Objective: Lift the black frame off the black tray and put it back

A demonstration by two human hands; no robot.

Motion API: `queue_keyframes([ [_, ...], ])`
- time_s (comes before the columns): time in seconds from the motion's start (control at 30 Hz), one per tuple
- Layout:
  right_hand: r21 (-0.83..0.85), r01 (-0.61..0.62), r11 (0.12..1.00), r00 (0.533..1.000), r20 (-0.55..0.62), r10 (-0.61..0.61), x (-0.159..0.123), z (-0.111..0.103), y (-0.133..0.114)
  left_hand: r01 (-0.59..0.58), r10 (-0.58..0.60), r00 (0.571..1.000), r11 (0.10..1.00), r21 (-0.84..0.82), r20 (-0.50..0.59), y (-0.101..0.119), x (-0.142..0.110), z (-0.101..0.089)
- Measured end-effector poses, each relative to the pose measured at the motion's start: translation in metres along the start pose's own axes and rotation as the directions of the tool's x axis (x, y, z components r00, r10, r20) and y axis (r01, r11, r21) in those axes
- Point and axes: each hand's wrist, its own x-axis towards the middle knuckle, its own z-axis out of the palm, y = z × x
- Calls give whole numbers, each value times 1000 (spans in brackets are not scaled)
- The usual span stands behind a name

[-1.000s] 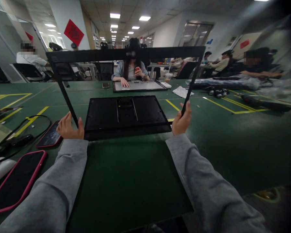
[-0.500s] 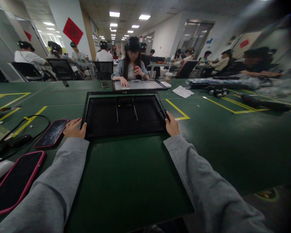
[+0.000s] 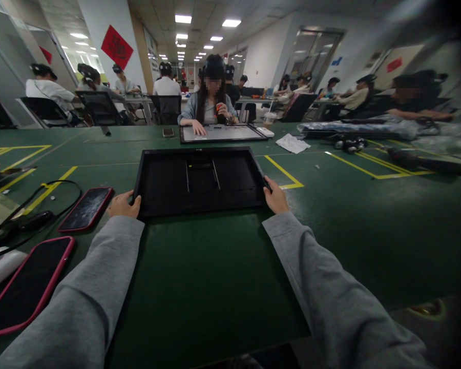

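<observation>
In front of me on the green table lies a black monitor housing (image 3: 165,184), a shallow shell with two metal strips near its middle. A thin black monitor bezel (image 3: 230,149) sits around its rim. My left hand (image 3: 125,205) grips the left side, with the thumb on the near left corner. At the right side my right hand (image 3: 276,197) is closed on the edge, thumb on top. The undersides of both grips are hidden, and the fit between bezel and housing is too dark to judge.
Left of me lie two red-edged phones (image 3: 86,209) (image 3: 28,287) and a black cable (image 3: 75,187). Across the table a person (image 3: 211,97) works at a flat panel (image 3: 230,133). A crumpled tissue (image 3: 292,143) and plastic-wrapped parts (image 3: 357,129) lie at the far right.
The bezel, earlier raised slightly off the housing at the far side, has come down onto its rim. Both hands keep their places at the sides. The view has shifted slightly.
</observation>
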Motion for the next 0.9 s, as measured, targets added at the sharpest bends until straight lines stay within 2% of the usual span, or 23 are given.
queue_keyframes([
  [0.07, 9, 4, 1000, 1000, 0, -4, 0, 0, 0, 39, -39, 999, 999, 6, 34, 0, 0, 1],
  [0.17, 6, 16, 1000, 1000, 11, -16, 2, 1, 2, 35, -34, 997, 999, -16, 72, -1, -1, 3],
  [0.4, 15, 6, 1000, 1000, 27, -6, 2, 2, 6, 69, -63, 995, 994, -82, 79, 0, -4, 3],
  [0.63, 19, 11, 1000, 1000, 14, -11, 2, 2, 4, 97, -78, 992, 974, -204, 99, -6, 4, 2],
  [0.77, -59, -1, 998, 998, -68, -3, 3, 0, -2, 175, -79, 971, 879, -444, 226, -16, 12, -6],
  [0.9, -141, 33, 989, 980, -188, -60, 2, -5, -16, 309, -55, 910, 751, -584, 410, -24, 16, -20],
])
